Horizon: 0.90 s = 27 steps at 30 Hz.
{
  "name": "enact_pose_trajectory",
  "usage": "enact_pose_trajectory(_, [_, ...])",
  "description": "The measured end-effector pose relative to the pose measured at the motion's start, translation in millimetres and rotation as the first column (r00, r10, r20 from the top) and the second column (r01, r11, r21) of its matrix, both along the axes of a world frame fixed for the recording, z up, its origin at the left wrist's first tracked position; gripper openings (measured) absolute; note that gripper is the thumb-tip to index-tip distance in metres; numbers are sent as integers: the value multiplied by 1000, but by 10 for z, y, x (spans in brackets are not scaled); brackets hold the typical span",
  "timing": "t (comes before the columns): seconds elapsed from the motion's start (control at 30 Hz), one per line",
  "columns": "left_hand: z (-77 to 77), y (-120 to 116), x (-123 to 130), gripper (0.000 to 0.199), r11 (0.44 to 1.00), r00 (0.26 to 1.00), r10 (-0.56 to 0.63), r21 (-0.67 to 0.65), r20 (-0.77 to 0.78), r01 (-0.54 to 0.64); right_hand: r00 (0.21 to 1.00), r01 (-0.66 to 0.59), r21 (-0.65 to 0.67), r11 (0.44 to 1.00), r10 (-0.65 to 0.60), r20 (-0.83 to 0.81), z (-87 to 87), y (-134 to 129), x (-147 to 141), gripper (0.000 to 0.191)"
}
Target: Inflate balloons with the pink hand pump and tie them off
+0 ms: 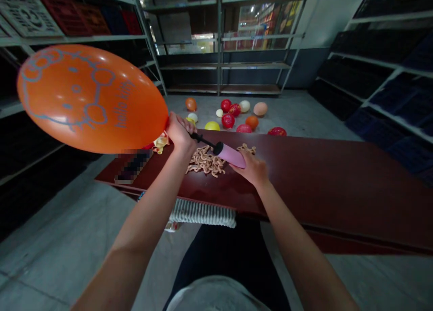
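Note:
A large, inflated orange balloon (91, 99) with a blue-grey "hello kitty" print fills the upper left. My left hand (181, 130) is closed around its neck and the black end of a balloon pump. From there a thin black rod runs right into the pump's pink barrel (232, 155), with my right hand (253, 167) wrapped round it. Where the balloon meets the pump is hidden by my left fingers. Below the pump, a heap of beige, curled, worm-like pieces (207, 162) lies on the dark red table (321, 176). A smaller pile (246, 148) sits behind my right hand.
Flat balloons (161, 143) and a blurred-out dark object (133, 166) lie at the table's left. Several inflated balloons (228, 121) rest on the floor beyond it. A grey ribbed cloth (203, 212) hangs at the near edge. Metal shelves (219, 66) stand behind, with more at both sides.

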<state>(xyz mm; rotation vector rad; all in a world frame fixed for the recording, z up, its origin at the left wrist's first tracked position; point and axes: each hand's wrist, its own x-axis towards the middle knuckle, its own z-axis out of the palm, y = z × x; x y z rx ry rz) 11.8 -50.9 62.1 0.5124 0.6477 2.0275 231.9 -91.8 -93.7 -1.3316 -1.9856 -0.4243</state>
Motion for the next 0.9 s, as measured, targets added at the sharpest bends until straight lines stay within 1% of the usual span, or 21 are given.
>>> enact_pose_trajectory(0.13, [-39,-65,-341,45,997,996,50,-59,73,-46,996,-36,20,999,34,77,13,-10,1,47])
enact_pose_trajectory(0.27, [-75,-68,-628,45,993,990,76,-96,118,-64,990,-68,28,997,64,123,25,-9,-11,44])
enact_pose_trajectory(0.33, [-51,-62,-701,45,993,988,88,-91,127,-77,989,-75,31,997,70,133,23,-1,-22,45])
enact_pose_trajectory(0.4, [27,-65,-698,46,994,989,91,-62,113,-85,990,-79,25,997,76,115,18,9,-30,45])
enact_pose_trajectory(0.5, [238,-92,-538,48,999,998,48,3,35,-49,997,-66,13,998,65,35,9,19,-23,50])
enact_pose_trajectory(0.63, [576,-103,-158,49,989,991,-27,141,-134,46,994,-39,1,999,39,-106,1,18,19,59])
enact_pose_trajectory(0.67, [649,-88,-57,50,985,985,-45,157,-166,72,990,-41,-6,999,40,-138,0,19,29,59])
enact_pose_trajectory(0.73, [762,-31,148,51,983,975,-81,146,-205,113,981,-39,-26,999,33,-191,0,24,44,58])
enact_pose_trajectory(0.8, [811,52,364,51,985,970,-112,105,-213,137,973,-10,-49,999,-2,-229,1,36,50,59])
enact_pose_trajectory(0.83, [805,99,479,51,985,968,-129,82,-213,150,970,10,-63,998,-25,-242,1,43,50,60])
enact_pose_trajectory(0.9, [729,185,725,51,980,958,-179,43,-225,193,963,45,-104,994,-71,-261,2,59,46,59])
